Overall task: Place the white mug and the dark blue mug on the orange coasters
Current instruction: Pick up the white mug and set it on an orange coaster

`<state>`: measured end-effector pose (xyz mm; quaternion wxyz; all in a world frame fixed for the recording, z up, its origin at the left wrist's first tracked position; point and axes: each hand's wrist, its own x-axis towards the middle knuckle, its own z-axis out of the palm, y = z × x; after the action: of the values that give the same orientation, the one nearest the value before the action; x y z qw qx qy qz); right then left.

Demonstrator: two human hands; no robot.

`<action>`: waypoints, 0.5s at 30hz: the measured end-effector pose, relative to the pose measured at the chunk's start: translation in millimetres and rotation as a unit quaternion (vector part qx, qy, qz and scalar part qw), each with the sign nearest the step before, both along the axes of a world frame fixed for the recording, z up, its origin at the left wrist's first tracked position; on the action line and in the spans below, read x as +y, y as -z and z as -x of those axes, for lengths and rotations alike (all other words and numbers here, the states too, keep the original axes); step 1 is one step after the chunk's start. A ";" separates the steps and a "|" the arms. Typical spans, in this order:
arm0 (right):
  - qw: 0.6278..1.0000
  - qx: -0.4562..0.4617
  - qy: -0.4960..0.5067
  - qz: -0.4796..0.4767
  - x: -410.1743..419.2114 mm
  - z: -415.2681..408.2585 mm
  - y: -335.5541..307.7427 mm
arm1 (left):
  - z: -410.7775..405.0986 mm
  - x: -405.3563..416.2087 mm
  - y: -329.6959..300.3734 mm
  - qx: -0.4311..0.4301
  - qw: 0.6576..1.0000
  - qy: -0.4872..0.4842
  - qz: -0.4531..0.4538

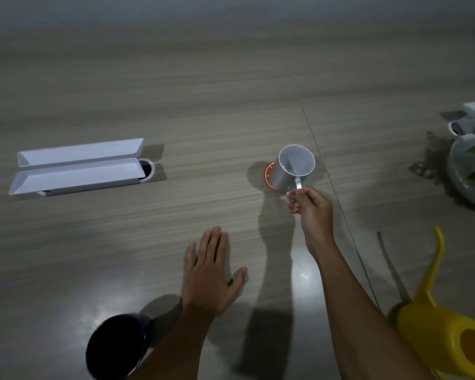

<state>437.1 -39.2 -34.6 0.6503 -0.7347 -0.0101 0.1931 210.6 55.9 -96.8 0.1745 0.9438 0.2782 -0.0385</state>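
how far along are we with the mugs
Nothing is fully done. In hand: the right hand holds the white mug by its handle, tilted over an orange coaster. Left: the dark blue mug stands off any coaster; left hand lies flat, empty. No second coaster shows.

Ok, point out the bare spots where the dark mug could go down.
Widest bare patch: the table between the white trays and the white mug, beyond the left hand. More bare wood lies behind both. It is crowded on the right: yellow watering can, plant pot. The dark mug stands near the left forearm.
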 end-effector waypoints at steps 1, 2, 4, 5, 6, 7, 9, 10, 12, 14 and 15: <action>1.000 0.000 0.003 0.000 0.7 -4.8 1.9 | -0.4 0.1 0.5 0.000 1.000 0.000 0.001; 1.000 0.001 0.006 0.000 1.8 -9.0 4.3 | -0.1 0.3 0.7 -0.002 1.000 -0.001 0.003; 1.000 0.001 0.010 0.004 3.6 -14.7 7.3 | -0.2 0.9 1.4 0.000 1.000 -0.001 0.008; 1.000 0.001 0.012 0.005 5.0 -16.6 8.0 | -0.1 1.3 1.7 0.004 1.000 0.000 0.008; 1.000 0.002 0.015 0.006 6.3 -18.0 8.4 | -0.2 1.4 1.8 0.007 1.000 0.000 0.008; 1.000 0.003 0.018 0.005 7.9 -18.8 8.7 | -0.3 1.5 1.6 0.007 1.000 -0.001 0.008; 1.000 0.003 0.020 0.001 12.0 -19.1 8.9 | -0.9 1.4 1.1 0.002 1.000 -0.004 0.010; 1.000 0.003 0.020 0.002 14.2 -18.9 9.3 | -1.0 1.2 1.0 -0.004 1.000 -0.005 0.012; 1.000 0.004 0.021 0.003 17.7 -18.6 11.5 | -0.6 0.9 1.4 -0.014 1.000 -0.007 0.015; 1.000 0.005 0.022 0.004 19.9 -18.3 14.7 | 0.0 0.8 2.0 -0.014 1.000 -0.009 0.013; 1.000 0.005 0.020 0.003 20.3 -18.6 16.5 | 0.1 0.8 2.1 -0.014 1.000 -0.011 0.012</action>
<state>455.7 -19.0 -51.0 0.6516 -0.7360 0.0086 0.1834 210.5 56.8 -98.9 0.1905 0.9389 0.2853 -0.0268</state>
